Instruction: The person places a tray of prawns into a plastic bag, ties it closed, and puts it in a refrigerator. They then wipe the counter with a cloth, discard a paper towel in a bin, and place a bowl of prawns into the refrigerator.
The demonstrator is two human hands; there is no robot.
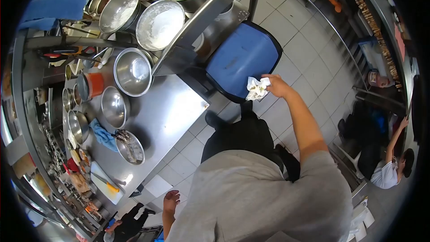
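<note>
My right hand (278, 86) is closed on a crumpled white paper (257, 88) with pale yellowish bits showing in its folds. It holds the paper over the near right edge of a blue lid (244, 58) with a black rim, which looks like the top of a bin. My left hand (171, 200) hangs low at my left side, away from the steel table (172, 107). Its fingers are loosely bent and nothing shows in them.
The table holds steel bowls (133, 71), a bowl of shrimp-like pieces (130, 147), a blue cloth (103, 134) and a knife (105, 182) on a white cutting board (101, 188). White powder fills bowls (160, 24) behind. Other people stand lower left (130, 224) and right (385, 170).
</note>
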